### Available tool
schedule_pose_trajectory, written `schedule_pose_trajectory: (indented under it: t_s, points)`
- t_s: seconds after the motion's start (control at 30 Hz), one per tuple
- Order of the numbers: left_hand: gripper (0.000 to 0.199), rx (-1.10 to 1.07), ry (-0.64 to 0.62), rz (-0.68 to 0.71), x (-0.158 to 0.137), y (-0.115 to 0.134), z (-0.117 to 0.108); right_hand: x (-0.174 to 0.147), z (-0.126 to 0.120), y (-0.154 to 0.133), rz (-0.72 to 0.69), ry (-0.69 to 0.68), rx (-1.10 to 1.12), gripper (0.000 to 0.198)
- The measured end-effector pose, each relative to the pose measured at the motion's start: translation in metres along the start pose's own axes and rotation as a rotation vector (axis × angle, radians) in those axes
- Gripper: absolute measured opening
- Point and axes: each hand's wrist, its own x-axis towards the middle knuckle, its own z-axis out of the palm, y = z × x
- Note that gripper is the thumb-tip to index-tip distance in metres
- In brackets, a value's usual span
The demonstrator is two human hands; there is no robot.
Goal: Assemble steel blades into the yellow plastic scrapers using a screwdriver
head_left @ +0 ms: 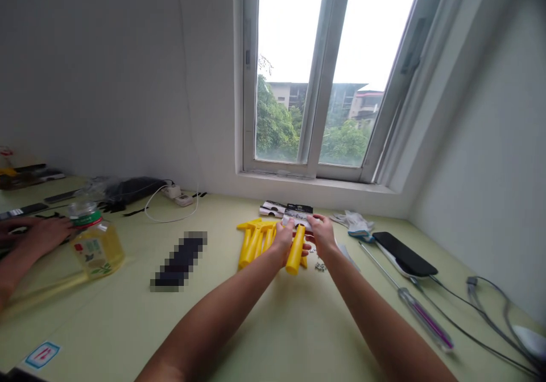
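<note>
Left hand (283, 242) has its grip round the yellow handle (295, 252), probably steadying it; right hand (323, 235) close by, can't tell if grasping.

Blue-edged sticker (42, 354): red number, apparently 12. Bottle label (91, 253) illegible.

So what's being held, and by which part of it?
The yellow tube, in the left grip, around its middle; the right grip's hold is unclear.

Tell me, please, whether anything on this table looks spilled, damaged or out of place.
Only small metal pieces stand out, lying loose on the tabletop near the right hand, in no container. I see no spill or damage; the pixelated dark item cannot be judged.
</note>
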Motion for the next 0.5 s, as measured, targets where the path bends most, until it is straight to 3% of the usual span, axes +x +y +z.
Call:
schedule_pose_trajectory:
  t_s: [0.27, 0.5]
  points:
    - [0.021, 0.014, 0.048, 0.034, 0.009, 0.003, -0.013, 0.005, -0.017, -0.015, 0.067, -0.211, -0.088, 0.022]
    - [0.020, 0.032, 0.003, 0.035, 0.007, 0.002, -0.016, 0.023, -0.039, -0.015, 0.092, -0.283, -0.098, 0.026]
